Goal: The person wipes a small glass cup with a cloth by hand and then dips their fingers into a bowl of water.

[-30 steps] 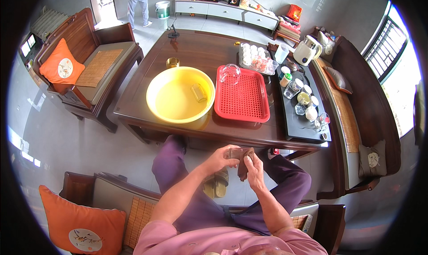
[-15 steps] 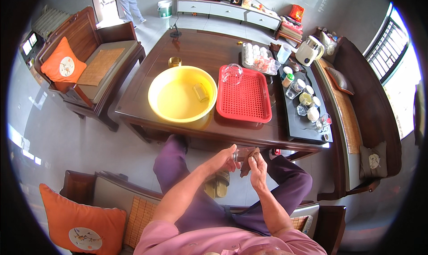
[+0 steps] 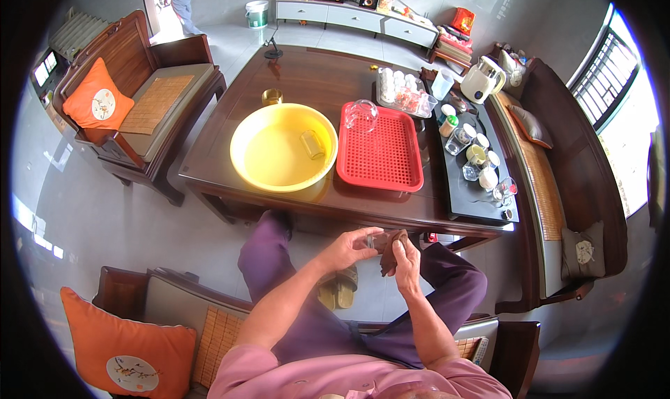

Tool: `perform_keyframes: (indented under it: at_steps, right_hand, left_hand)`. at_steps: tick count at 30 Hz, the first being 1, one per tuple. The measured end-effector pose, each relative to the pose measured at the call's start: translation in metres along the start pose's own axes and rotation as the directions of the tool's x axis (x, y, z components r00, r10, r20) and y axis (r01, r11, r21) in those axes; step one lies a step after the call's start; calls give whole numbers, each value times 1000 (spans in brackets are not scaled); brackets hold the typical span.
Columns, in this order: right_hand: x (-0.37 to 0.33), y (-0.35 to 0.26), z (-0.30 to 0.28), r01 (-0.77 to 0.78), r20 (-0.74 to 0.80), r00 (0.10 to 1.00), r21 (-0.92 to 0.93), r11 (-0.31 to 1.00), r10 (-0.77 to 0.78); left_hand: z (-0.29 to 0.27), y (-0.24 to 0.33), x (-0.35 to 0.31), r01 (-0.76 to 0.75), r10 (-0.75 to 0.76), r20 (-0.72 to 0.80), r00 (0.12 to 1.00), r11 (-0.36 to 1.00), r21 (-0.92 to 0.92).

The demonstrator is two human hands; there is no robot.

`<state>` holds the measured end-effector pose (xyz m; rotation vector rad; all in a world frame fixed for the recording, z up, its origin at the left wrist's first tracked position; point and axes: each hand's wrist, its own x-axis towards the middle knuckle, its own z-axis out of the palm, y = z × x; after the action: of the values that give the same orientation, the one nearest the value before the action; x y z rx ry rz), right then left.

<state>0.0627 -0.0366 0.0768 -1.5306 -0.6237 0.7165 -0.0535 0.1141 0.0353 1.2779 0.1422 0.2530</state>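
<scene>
Brown cloth [image 3: 388, 261], pinched by the right fingers [image 3: 400, 252], meets a clear glass [image 3: 379, 241] the left fingers [image 3: 361, 233] grip.

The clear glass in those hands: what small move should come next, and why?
Probably a slight turn of the clear glass with the left hand: the right hand holds the brown cloth against one end, while part near the left hand looks uncovered.

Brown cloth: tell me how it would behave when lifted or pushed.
The cloth is likely floppy, as it hangs in folds below the right hand. It looks thin, so probably light, though I can't tell whether it's wet. It seems unlikely to roll, having no firm shape.
</scene>
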Motion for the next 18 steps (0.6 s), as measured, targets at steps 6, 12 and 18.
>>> perform_keyframes:
  at_steps: [6, 12, 18]
  right_hand:
    - [0, 7, 1, 40, 1, 999, 92, 995, -40]
    - [2, 12, 4, 80, -10, 997, 131, 988, -79]
    - [1, 15, 5, 86, 19, 996, 42, 995, -86]
  left_hand:
    - [1, 2, 3, 5, -5, -13, 1000, 1000, 12]
    - [-7, -11, 8, 247, -243, 40, 969, 960, -133]
    - [-12, -25, 12, 241, -244, 25, 970, 932, -271]
